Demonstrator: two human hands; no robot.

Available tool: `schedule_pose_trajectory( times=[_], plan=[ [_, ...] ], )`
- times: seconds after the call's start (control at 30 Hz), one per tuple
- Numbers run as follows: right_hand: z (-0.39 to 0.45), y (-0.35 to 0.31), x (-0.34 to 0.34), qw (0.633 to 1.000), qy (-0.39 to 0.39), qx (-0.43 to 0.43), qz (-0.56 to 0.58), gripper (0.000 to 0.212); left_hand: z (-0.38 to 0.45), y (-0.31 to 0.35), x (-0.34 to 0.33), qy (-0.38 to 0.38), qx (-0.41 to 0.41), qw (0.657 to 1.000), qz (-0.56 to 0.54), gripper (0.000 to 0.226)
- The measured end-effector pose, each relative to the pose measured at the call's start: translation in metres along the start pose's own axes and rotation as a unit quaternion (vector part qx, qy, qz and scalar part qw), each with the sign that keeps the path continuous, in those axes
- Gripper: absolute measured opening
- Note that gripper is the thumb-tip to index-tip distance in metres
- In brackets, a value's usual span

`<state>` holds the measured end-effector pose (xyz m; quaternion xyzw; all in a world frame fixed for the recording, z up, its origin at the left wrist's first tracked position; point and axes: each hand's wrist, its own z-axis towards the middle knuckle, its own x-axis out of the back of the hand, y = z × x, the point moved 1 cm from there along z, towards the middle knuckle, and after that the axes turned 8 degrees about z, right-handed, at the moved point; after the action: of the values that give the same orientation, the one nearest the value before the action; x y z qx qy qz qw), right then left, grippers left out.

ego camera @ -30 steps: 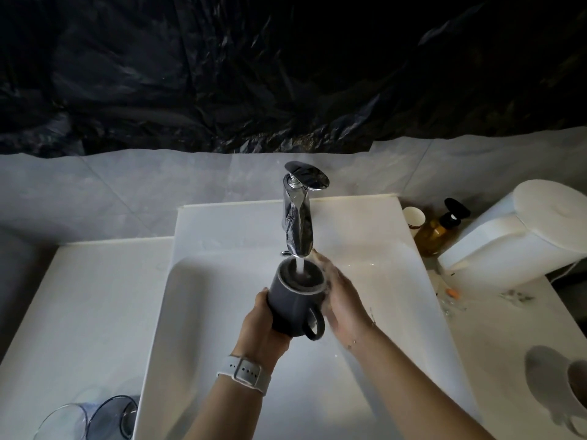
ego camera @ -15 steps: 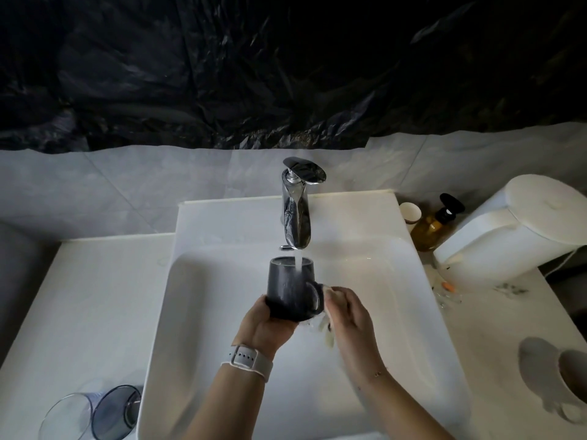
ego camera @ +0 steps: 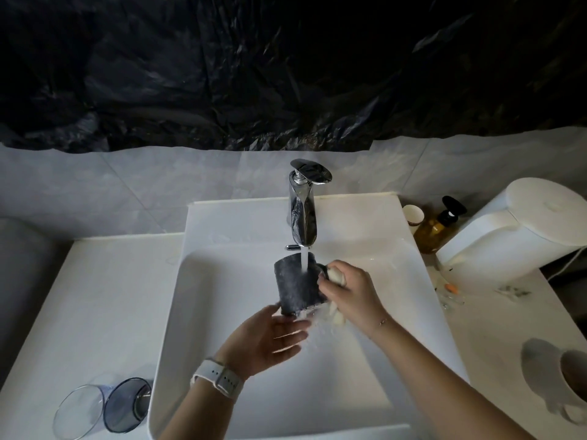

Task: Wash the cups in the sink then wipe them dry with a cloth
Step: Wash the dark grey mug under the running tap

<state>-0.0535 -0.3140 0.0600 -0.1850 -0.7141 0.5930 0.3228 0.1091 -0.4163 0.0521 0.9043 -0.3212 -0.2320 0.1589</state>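
**Dark mug under the tap, held from the right**

On the far left of the bench [ego camera: 95, 296] two clear tumblers [ego camera: 101, 408] lie on their sides, well apart from the action. Inside the white sink [ego camera: 222, 312] the left hand [ego camera: 270, 338] sits palm up just below the base of the dark mug [ego camera: 297, 284], its fingers [ego camera: 292, 328] straight and spread, touching the mug's bottom edge or very nearly so; splash and blur make that contact hard to judge. The mug stands roughly upright, long axis vertical, directly under the running faucet [ego camera: 303, 211], with water striking its side and rim. To its right, the right hand [ego camera: 352, 290] curls around a pale cloth [ego camera: 336, 277] pressed against the handle side of the mug. The right hand seems to carry the mug, so the next turn likely depends on it. Further right stand a paper cup [ego camera: 413, 217], an amber pump bottle [ego camera: 438, 227], a white appliance [ego camera: 521, 230] and a white mug [ego camera: 568, 385].
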Motion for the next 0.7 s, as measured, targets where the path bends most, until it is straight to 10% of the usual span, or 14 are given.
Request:
schedule_pose_trajectory(
  times=[0.13, 0.4, 0.7],
  plan=[
    [0.015, -0.010, 0.016, 0.992, -0.120, -0.029, -0.021, 0.020, -0.006, 0.024, 0.023, 0.164, -0.187, 0.948, 0.196, 0.028],
    [0.029, -0.047, 0.009, 0.966, -0.240, -0.079, -0.048, 0.013, 0.002, 0.047, -0.009, -0.002, -0.209, 0.944, 0.255, 0.072],
    [0.008, -0.047, 0.025, 0.944, 0.148, -0.121, 0.268, 0.011, 0.026, 0.020, -0.022, -0.029, -0.053, 0.993, -0.104, 0.040]
  ],
)
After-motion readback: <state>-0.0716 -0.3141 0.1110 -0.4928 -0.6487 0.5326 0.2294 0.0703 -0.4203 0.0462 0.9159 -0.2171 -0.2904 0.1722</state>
